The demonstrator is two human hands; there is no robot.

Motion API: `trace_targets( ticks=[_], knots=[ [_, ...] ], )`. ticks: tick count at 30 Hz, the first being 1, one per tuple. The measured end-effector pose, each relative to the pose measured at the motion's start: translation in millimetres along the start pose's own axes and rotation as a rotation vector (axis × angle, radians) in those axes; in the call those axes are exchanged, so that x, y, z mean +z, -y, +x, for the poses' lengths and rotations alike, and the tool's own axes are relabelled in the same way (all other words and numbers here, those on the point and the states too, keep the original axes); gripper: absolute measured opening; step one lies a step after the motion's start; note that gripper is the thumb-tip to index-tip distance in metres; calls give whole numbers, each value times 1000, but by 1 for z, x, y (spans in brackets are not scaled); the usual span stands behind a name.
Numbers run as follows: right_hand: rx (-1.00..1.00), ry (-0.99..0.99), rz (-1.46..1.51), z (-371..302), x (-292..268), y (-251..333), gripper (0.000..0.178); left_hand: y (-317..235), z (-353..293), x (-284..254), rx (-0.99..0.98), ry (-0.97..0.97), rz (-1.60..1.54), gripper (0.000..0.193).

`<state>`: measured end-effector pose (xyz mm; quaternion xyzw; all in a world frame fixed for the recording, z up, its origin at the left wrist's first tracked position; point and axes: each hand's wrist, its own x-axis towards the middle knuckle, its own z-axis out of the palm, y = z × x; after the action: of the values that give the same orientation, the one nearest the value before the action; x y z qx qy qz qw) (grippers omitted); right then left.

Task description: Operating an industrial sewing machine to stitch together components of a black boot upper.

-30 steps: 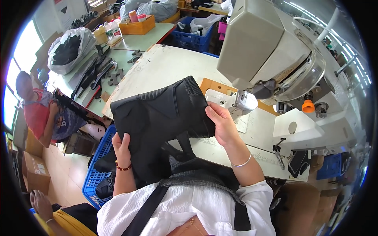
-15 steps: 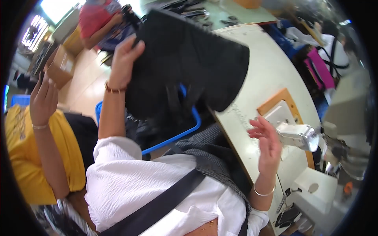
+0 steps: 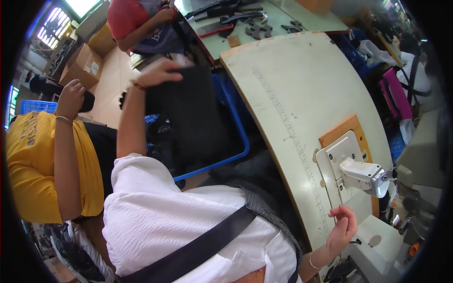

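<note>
My left hand (image 3: 160, 73), slightly blurred, is at the upper left corner of a wide black fabric piece (image 3: 191, 113), its fingers closed over the edge. The piece lies or hangs over a blue-rimmed crate (image 3: 238, 128); whether it rests on the contents cannot be made out. Other dark pieces (image 3: 159, 127) show beside it in the crate. My right hand (image 3: 342, 229) is empty, fingers loosely bent and apart, above the near part of a white worktable (image 3: 288, 89). The white arm of a sewing machine (image 3: 361, 173) stands just beyond it.
A person in a yellow shirt (image 3: 35, 165) is close on my left; another in red (image 3: 127, 19) stands beyond the crate. A green table (image 3: 212, 45) with dark cut parts adjoins the worktable. A cardboard box (image 3: 82, 66) sits on the floor at the far left.
The black fabric piece has moved down and left from over the worktable's edge to the crate, with my left hand. My right hand has moved nearer, away from the machine's plate.
</note>
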<state>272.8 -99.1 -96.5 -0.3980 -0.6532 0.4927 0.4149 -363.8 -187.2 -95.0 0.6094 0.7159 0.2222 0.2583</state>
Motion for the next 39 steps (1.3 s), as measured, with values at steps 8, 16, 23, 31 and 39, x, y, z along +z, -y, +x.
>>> trace_targets(
  ticks=[8,16,23,31,39],
  knots=[
    [155,-324,-223,-96,-88,3,28,85,87,214,-312,-215,249,35],
    [330,-1259,-417,-323,-205,-31,24,16,93,160,213,-1186,532,23],
    [1105,-1400,-472,-586,-194,-191,22,-277,58,264,1123,-676,67,16],
    [1670,-994,-13,-700,-98,-295,26,-412,-20,395,1453,280,469,48],
    [1761,-352,-537,-651,-30,-368,57,-420,-29,447,1560,235,487,37]
  ],
)
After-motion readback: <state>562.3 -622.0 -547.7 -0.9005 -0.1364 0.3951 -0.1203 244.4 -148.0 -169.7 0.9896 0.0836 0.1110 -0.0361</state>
